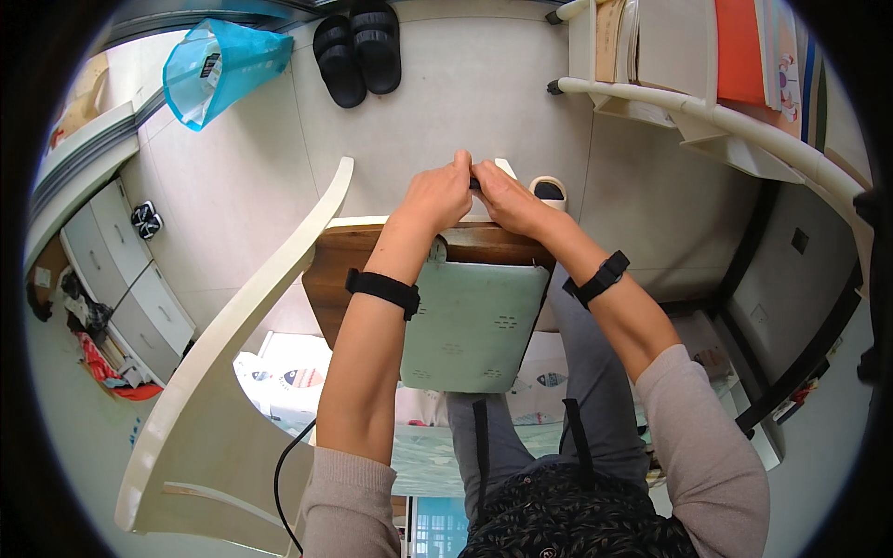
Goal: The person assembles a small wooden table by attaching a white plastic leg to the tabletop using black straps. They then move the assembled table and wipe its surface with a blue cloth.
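- Head view: our left hand (437,197) and right hand (510,197) meet knuckle to knuckle, fingers curled nearly closed; they seem to share one small dark thing (475,183), of which only a bit shows between them, so we cannot tell its shape.
- We judge that both hands meet there so that each can steady the other; our arms reach straight out, one on either side of the pale green case (474,325).
- That case lies flat nearer to us than the fingers, apparently resting on the brown wooden surface (488,244), which probably bears its weight while both hands are busy.
- The surface's far edge runs just on our side of the fingers, so the hands work at or past that rim, over the floor (446,84).
- Left of the fingers, the cream curved frame (293,251) bounds sideways movement; just right of them, beyond the edge, sits a cream slipper (549,191).
- Ahead of the fingers lies the widest room, reaching toward the black slippers (358,51) at far left and the white rack (688,104) at far right.
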A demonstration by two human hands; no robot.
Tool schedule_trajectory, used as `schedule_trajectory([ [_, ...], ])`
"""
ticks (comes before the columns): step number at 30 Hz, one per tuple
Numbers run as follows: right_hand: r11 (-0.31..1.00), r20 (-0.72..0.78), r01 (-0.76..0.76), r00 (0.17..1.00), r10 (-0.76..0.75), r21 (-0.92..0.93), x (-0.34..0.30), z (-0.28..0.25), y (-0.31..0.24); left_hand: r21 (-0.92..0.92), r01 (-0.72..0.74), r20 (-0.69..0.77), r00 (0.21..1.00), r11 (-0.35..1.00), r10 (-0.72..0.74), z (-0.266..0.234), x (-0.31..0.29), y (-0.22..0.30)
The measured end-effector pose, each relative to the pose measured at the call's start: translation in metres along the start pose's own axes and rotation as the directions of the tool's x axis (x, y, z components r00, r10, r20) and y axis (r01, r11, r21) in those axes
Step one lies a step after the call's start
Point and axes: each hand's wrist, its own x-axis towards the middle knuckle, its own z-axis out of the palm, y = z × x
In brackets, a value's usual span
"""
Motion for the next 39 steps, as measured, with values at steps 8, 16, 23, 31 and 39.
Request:
schedule_trajectory([
  [8,0.967,0.034,-0.203,0.977,0.211,-0.156,-0.003,-0.012,-0.009,-0.105,0.261,0.02,0.965,0.96,-0.26,-0.052,-0.051,-0.058],
  [16,0.947,0.125,0.299,0.95,-0.285,-0.114,0.04,0.045,-0.111,-0.466,0.331,-0.397,0.751,0.821,-0.528,-0.026,-0.152,-0.064],
  [23,0.781,0.267,0.484,0.874,-0.407,-0.394,0.081,0.11,-0.141,-0.562,0.402,-0.38,0.651,0.723,-0.657,0.015,-0.207,-0.096],
  [31,0.795,0.245,0.411,0.91,-0.333,-0.447,0.104,0.126,-0.141,-0.522,0.296,-0.648,0.473,0.8,-0.598,0.036,-0.213,-0.113],
  [39,0.723,0.363,0.517,0.852,-0.378,-0.458,0.108,0.125,-0.151,-0.343,0.46,-0.719,0.432,0.819,-0.544,0.038,-0.194,-0.078],
])
